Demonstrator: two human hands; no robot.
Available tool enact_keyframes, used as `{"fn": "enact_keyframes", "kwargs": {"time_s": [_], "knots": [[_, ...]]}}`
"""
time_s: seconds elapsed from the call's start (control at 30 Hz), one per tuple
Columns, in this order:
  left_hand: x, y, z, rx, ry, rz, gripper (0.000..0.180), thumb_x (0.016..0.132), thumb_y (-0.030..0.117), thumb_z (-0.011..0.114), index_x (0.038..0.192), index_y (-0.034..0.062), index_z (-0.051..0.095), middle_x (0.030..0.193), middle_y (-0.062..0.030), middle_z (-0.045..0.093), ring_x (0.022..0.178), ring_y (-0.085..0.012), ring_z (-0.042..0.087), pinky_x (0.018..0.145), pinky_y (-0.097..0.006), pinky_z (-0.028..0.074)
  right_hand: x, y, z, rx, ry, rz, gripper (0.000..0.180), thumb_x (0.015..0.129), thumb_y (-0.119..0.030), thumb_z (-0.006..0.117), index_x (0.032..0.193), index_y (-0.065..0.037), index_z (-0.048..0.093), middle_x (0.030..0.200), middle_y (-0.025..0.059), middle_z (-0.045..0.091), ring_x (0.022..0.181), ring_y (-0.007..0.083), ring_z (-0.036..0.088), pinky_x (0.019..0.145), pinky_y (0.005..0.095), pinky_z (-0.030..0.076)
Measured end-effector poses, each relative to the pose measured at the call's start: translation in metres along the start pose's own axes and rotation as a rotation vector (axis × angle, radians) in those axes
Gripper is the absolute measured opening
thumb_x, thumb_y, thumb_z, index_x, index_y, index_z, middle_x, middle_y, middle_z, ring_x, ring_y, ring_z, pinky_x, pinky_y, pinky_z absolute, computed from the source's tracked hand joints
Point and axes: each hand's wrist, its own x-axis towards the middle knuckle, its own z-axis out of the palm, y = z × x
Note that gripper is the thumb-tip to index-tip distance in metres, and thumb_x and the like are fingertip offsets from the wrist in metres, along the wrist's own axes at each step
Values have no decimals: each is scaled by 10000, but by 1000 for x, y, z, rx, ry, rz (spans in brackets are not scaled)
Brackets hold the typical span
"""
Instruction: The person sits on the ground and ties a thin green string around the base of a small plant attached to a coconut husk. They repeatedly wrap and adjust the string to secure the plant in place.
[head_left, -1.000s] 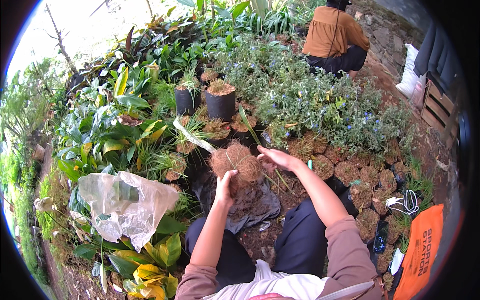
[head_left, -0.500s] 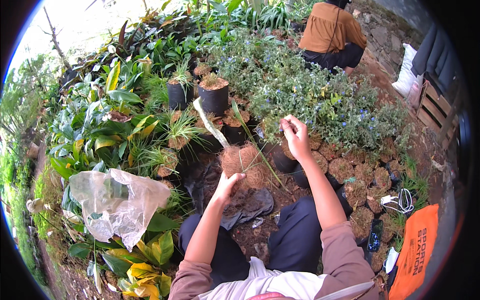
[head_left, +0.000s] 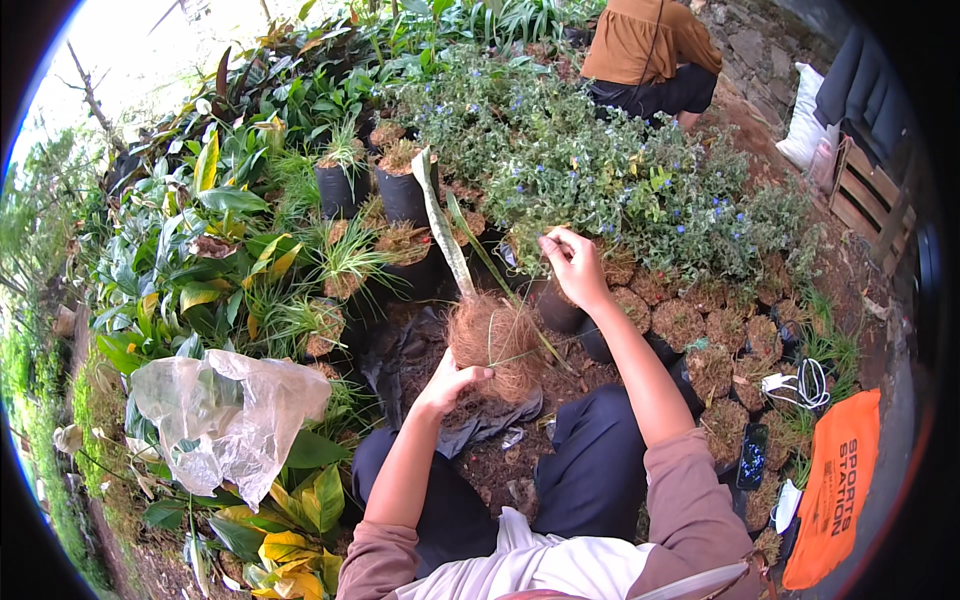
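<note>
My left hand (head_left: 447, 385) grips the lower left side of a brown coconut-fibre ball (head_left: 492, 348), its thumb pressed against the front. Thin green string (head_left: 490, 330) is wound round the ball. A long pale-green snake plant leaf (head_left: 445, 230) stands up out of its top, leaning a little left. A darker green leaf or strip (head_left: 485, 255) runs slantwise behind and beside the ball. My right hand (head_left: 580, 268) is raised to the right of the ball and apart from it, fingers pinched together. Whatever the pinch holds is too small to make out.
Black-bagged pots (head_left: 404, 195) stand ahead, several fibre-topped pots (head_left: 680, 325) to the right. A clear plastic bag (head_left: 230, 415) lies on leafy plants at left. An orange bag (head_left: 835, 490), a phone (head_left: 752, 455) and a white cable (head_left: 800, 385) lie at right. Another person (head_left: 650, 50) squats beyond blue-flowered plants (head_left: 640, 175).
The fibre ball and its leaf have turned more upright in my left hand. My right hand stays raised and pinched, slightly further left. The whole view has shifted a little.
</note>
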Motion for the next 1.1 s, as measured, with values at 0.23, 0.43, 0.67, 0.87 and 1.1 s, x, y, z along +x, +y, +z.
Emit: {"fn": "enact_keyframes", "kwargs": {"time_s": [0.23,0.43,0.67,0.87,1.1], "knots": [[-1,-2,-5,-17,113,33,751,581,131,658,1263,40,355,1105,-74,516,969,-194,515,790,-300,440,-10,20,23,30,-195,87,244,871,-238,560,783,-10,564,573,13,519,543,80,423,524,276,358],[-5,5,-10,-117,128,46,625,622,104,649,1193,32,405,990,-46,535,828,-139,512,681,-264,430,-27,19,51,302,-413,253,190,891,-168,537,752,-38,543,602,-89,427,550,10,349,494,211,280],[-1,-1,-17,-313,256,269,546,693,152,583,1194,-2,431,1059,-106,576,1006,-225,550,831,-339,457,-53,3,98,654,-459,460,110,891,-115,491,901,-32,563,673,-62,511,597,23,450,519,201,352],[8,3,-31,-414,404,404,444,738,180,585,1132,4,479,1052,-88,586,949,-205,579,837,-309,452,-66,-1,111,528,-824,681,156,901,-219,525,847,-73,540,556,-44,427,453,61,363,429,227,283],[8,20,-55,-497,534,451,526,746,54,605,1225,53,387,1094,-78,537,974,-213,565,828,-338,488,-45,12,85,-281,-918,-17,218,799,-215,611,862,-6,614,704,132,606,670,236,572,623,349,445]]}}
